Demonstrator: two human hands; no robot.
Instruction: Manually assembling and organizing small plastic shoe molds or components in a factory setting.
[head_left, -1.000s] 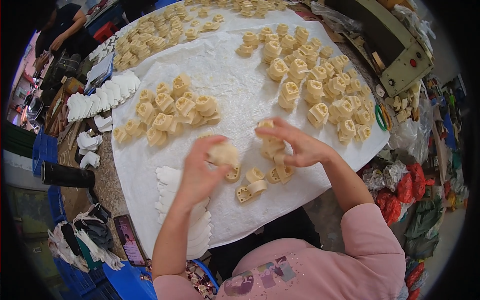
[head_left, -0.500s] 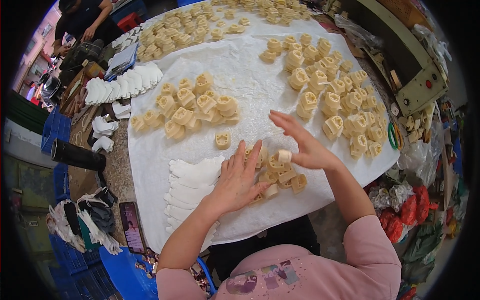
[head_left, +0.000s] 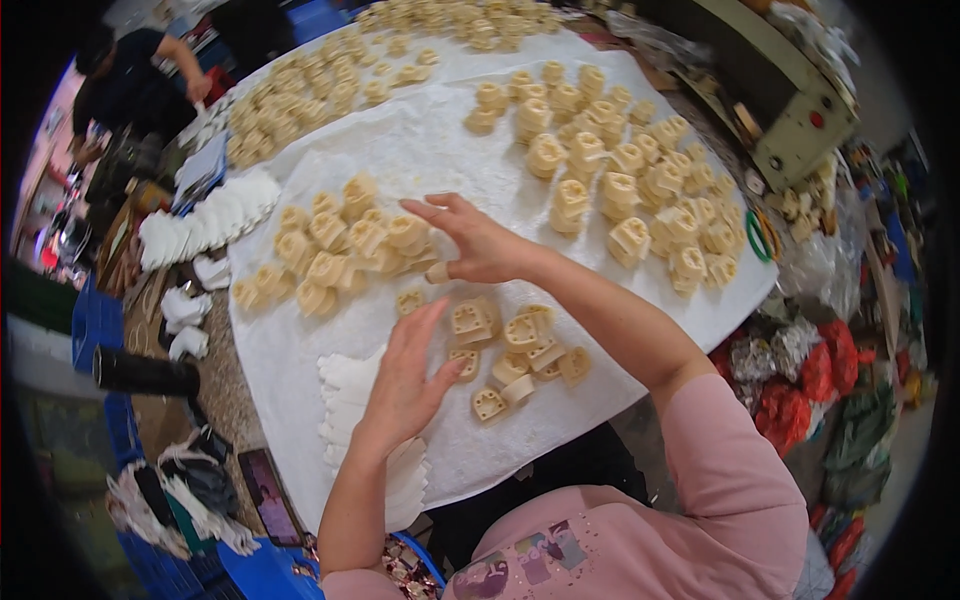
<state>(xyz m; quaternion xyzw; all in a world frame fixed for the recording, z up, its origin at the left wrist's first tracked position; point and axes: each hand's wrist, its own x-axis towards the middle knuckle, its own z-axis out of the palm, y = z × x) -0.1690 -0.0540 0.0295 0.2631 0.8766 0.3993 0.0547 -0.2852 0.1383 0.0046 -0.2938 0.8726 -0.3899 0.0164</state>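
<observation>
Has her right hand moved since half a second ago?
Yes. The right hand has gone up and left, from the near cluster to the left pile.

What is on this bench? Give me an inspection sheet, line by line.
Surface: white cloth-covered table.
Job's things: small tan moulded blocks with holes lying loose near both hands; stacked tan piles on the left, more on the right.
Clutter: white fan-shaped pieces under the left wrist; another white row at the table's left edge.
Grippers: left hand open, flat beside the blocks; right hand pinching one small block.
Cables: nothing seen.
Surroundings: beige machine, red bags, another person.
</observation>
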